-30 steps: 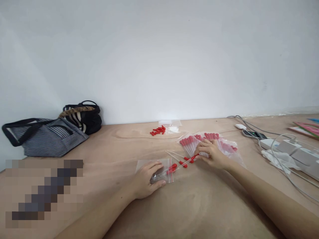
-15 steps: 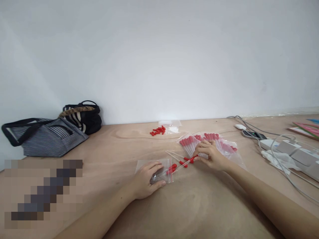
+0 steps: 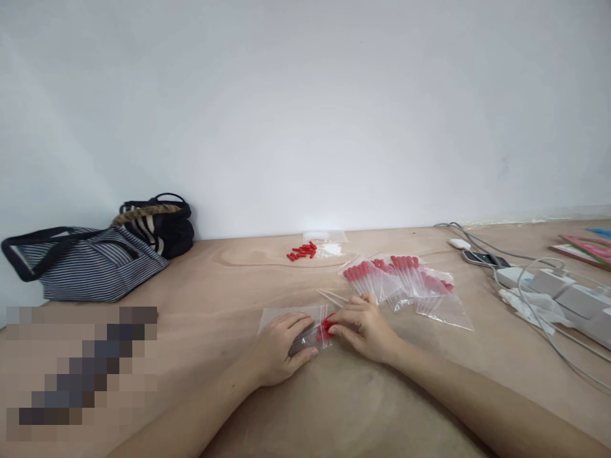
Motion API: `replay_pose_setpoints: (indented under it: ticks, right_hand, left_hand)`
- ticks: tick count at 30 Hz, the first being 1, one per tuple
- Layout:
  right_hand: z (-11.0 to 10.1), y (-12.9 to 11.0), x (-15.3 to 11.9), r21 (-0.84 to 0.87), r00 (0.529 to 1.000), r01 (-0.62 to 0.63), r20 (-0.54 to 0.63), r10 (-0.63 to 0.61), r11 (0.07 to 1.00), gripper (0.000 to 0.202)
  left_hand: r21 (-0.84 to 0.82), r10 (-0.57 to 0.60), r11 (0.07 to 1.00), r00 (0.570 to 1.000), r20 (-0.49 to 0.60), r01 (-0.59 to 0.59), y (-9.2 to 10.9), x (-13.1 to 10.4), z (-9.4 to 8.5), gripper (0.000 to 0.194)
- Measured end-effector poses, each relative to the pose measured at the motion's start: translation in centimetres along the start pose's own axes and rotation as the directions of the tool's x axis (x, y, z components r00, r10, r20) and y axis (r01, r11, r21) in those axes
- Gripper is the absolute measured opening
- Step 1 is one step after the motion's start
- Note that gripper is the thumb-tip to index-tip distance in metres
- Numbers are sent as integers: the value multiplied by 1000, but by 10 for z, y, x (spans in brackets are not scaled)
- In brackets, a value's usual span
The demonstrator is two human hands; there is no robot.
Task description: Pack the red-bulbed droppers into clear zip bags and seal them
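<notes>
My left hand (image 3: 286,346) lies over a clear zip bag (image 3: 272,315) on the table, its fingers and thumb apart around the bag's middle. Red-tipped pieces (image 3: 324,329) show at the bag's right end, by its red seal line. My right hand (image 3: 360,327) is pinched at that end, on a red-tipped stick whose shaft is mostly hidden. Thin pale sticks (image 3: 331,296) stick out on the table beyond my right fingers. Behind my right hand, filled clear bags (image 3: 382,280) with red-tipped sticks are fanned out and overlapping.
A small pile of red pieces (image 3: 301,250) lies beside clear bags (image 3: 327,245) near the wall. A striped bag (image 3: 105,264) and a black bag (image 3: 172,229) stand at the left. White chargers (image 3: 554,286), cables and a phone-like device (image 3: 485,258) are at the right.
My right hand has moved left and toward me, from the fanned bags to the zip bag's right end, bringing the red-tipped stick along. My left hand stays almost where it was.
</notes>
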State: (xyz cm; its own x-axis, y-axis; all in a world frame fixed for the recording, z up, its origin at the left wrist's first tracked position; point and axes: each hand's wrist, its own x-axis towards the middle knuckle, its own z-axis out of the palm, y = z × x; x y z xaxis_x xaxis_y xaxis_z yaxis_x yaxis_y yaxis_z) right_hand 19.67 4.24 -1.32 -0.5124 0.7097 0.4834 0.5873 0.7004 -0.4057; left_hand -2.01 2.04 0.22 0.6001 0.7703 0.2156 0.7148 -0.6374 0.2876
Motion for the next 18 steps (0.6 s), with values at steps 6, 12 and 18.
replay_pose_setpoints:
  ticks: [6, 12, 18]
  right_hand:
    - [-13, 22, 2, -157, 953, -301, -38, 299, 940, 34]
    - [-10, 23, 5, -121, 921, -357, 119, 370, 926, 28]
    - [-11, 22, 5, -91, 906, -379, 163, 390, 921, 9]
  left_hand:
    - [-9, -30, 999, 999, 27, 30, -2, -1, 1, 44]
    - [-36, -55, 998, 996, 64, 57, -5, -1, 2, 49]
    - [-45, -63, 997, 994, 85, 67, -5, -2, 2, 46]
